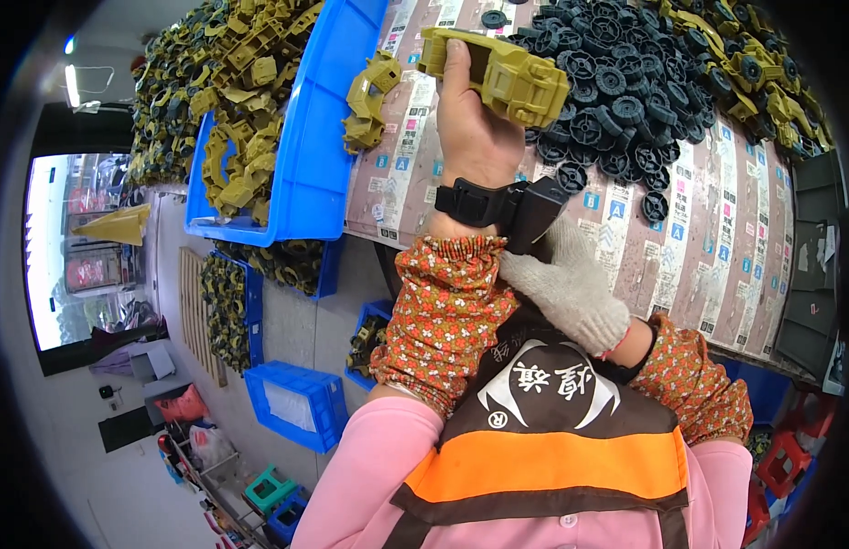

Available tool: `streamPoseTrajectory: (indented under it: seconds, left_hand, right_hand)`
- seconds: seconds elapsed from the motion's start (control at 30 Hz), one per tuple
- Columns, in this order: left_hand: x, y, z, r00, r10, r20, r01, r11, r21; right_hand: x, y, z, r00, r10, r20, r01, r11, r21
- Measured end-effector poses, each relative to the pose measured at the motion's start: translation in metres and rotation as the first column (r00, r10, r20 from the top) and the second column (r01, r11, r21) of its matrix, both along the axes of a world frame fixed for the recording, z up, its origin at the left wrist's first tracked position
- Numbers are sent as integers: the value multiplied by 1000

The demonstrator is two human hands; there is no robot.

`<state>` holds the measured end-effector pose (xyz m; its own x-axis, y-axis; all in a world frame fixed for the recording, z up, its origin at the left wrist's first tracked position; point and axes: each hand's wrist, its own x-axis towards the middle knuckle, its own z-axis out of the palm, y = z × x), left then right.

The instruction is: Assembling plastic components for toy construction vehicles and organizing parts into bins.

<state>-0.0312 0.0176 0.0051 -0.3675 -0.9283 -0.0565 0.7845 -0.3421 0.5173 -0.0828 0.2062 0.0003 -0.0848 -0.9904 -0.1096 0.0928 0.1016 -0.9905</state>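
Note:
My bare left hand (479, 137) is closed around an olive-yellow plastic toy truck body (525, 87), thumb on its near side, held above the table. A black device (534, 215) is strapped to that wrist. Just below it is my right hand (580, 297) in a pale knitted glove, its thumb by the left cuff. The gloved fingers look bent; their tips are hidden behind the device, so what they hold cannot be seen. Past the left hand lies a heap of dark toy wheels (616, 82). Another olive-yellow part (369, 101) rests on the table to the left.
A blue crate (305, 174) with olive-yellow parts stands at the table's left edge, with a large heap of parts (182, 101) beyond. Toy vehicles with wheels (754, 69) are piled far right. A dark grey bin (813, 265) borders the right side. Another blue crate (301, 407) stands lower left.

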Motion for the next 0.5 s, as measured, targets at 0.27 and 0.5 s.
streamPoseTrajectory:
  seconds: [0.27,0.5]
  left_hand:
    - [2,-7,-6,991,124,-47,-114,978,174]
    - [-2,-7,-7,992,126,2,-124,972,200]
  right_hand:
    - [18,1,-1,973,-214,-84,210,976,-52]
    - [17,-2,0,905,-347,-245,332,938,-100]
